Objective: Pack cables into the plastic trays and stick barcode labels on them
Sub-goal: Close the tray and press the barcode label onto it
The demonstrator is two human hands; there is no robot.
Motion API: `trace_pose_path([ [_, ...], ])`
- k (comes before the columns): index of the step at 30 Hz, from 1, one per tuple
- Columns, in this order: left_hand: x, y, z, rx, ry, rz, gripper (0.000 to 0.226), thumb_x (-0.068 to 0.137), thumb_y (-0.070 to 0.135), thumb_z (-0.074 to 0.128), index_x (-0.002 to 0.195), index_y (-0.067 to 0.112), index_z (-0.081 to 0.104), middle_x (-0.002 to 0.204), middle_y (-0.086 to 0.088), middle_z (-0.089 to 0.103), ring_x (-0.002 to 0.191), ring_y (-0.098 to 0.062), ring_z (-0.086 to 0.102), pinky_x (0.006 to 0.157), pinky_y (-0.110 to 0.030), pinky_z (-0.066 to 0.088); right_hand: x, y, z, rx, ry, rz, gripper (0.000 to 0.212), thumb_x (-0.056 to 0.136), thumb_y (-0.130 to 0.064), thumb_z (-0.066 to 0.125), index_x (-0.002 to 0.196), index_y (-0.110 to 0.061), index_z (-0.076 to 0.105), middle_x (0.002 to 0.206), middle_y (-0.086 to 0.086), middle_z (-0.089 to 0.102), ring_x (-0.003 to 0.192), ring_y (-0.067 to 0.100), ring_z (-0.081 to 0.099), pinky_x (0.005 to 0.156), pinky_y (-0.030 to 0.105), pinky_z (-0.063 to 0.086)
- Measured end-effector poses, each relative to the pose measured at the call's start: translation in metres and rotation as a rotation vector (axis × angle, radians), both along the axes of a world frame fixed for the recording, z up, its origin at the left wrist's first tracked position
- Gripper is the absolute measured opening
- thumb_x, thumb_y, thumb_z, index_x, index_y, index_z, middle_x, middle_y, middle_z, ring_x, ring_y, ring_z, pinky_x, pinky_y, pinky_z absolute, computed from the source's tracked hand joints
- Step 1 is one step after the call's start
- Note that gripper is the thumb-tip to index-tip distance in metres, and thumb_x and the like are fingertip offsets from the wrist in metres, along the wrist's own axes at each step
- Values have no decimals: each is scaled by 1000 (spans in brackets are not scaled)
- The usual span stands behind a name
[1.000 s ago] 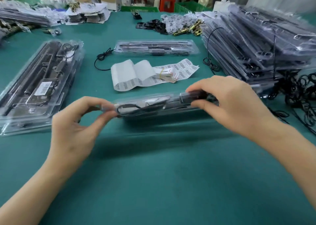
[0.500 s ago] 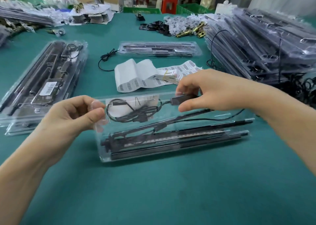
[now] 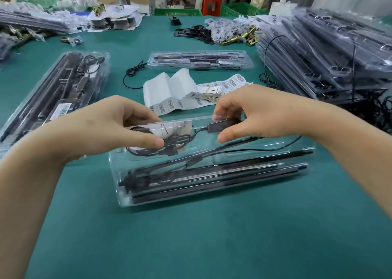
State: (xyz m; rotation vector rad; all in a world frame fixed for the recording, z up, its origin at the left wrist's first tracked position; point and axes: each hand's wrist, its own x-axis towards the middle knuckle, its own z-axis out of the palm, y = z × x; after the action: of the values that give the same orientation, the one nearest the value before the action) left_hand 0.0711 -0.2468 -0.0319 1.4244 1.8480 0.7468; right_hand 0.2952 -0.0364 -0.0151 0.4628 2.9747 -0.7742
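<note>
Cables point(image 3: 161, 145) are sitting coiled in the upper left pocket of the clear plastic tray point(image 3: 212, 185) we are working on, which is lying near the middle of the green table point(image 3: 191, 240) with long black rods along its near side. Our left hand point(image 3: 110, 128) is pinching the tray's far edge over the coil, thumb on top. Our right hand point(image 3: 252, 113) is pinching a small black plug point(image 3: 218, 126) at that same far edge (one thin cable is trailing off to the right). Just beyond the hands, barcode labels point(image 3: 191, 96) are lying in a folded strip. Packed trays point(image 3: 331, 52) are standing stacked at right.
</note>
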Motion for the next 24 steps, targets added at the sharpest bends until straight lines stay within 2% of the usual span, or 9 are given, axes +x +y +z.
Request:
trace_pose_path([
  [3, 2, -1, 3, 34, 74, -23, 49, 69, 64, 82, 106, 33, 76, 97, 7, 80, 91, -17, 76, 82, -35, 59, 1, -2, 2, 10, 32, 2, 34, 74, -49, 83, 99, -31, 70, 91, -17, 70, 87, -3, 62, 75, 10, 46],
  [5, 3, -1, 5, 53, 82, -35, 41, 73, 61, 83, 102, 32, 76, 94, 7, 80, 88, -18, 76, 77, -30, 59, 0, -4, 4, 13, 28, 6, 33, 75, -49, 82, 99, -31, 70, 91, -16, 71, 86, -2, 64, 74, 12, 47],
  [7, 3, -2, 9, 40, 89, -52, 41, 74, 61, 81, 101, 31, 76, 94, 6, 79, 87, -18, 76, 76, -32, 58, 0, -6, 5, 17, 21, 9, 32, 76, -48, 83, 100, -30, 70, 91, -14, 71, 85, 0, 64, 75, 15, 48],
  [10, 8, -2, 16, 4, 94, -81, 48, 71, 68, 74, 106, 36, 75, 99, 11, 79, 94, -11, 75, 87, -37, 59, 3, -11, 6, 33, 38, 19, 32, 76, -48, 84, 99, -32, 69, 92, -14, 70, 87, -1, 63, 76, 13, 47],
  [12, 17, 3, 19, 55, 84, -70, 48, 72, 73, 71, 107, 41, 76, 98, 13, 79, 93, -9, 75, 93, -42, 58, 5, -12, 9, 41, 62, 18, 31, 75, -47, 86, 97, -33, 69, 89, -15, 70, 86, -2, 62, 75, 10, 45],
  [15, 30, 12, 23, 142, 146, -21, 45, 70, 77, 67, 98, 44, 78, 87, 8, 79, 83, -22, 73, 83, -53, 60, 5, -14, 13, 45, 64, 18, 30, 74, -46, 87, 94, -33, 70, 86, -14, 72, 83, 0, 64, 74, 14, 47],
  [18, 32, 16, 25, 163, 171, -17, 45, 70, 75, 67, 95, 39, 78, 81, 2, 77, 80, -32, 70, 78, -55, 59, 7, -14, 13, 36, 65, 18, 32, 74, -47, 86, 100, -33, 72, 90, -13, 72, 86, 1, 64, 76, 17, 48],
  [21, 33, 15, 23, 192, 166, 3, 42, 73, 72, 71, 92, 36, 78, 75, -4, 74, 76, -39, 64, 74, -55, 55, 10, -12, 16, -22, 60, 21, 29, 80, -51, 78, 103, -35, 73, 89, -15, 73, 85, -3, 66, 73, 15, 50],
  [24, 35, 15, 22, 198, 172, 23, 33, 77, 64, 73, 90, 34, 78, 73, -3, 73, 74, -37, 64, 71, -50, 56, 12, -11, 18, -59, 48, 28, 17, 92, -47, 67, 103, -36, 73, 86, -22, 74, 81, -3, 69, 76, 29, 59],
])
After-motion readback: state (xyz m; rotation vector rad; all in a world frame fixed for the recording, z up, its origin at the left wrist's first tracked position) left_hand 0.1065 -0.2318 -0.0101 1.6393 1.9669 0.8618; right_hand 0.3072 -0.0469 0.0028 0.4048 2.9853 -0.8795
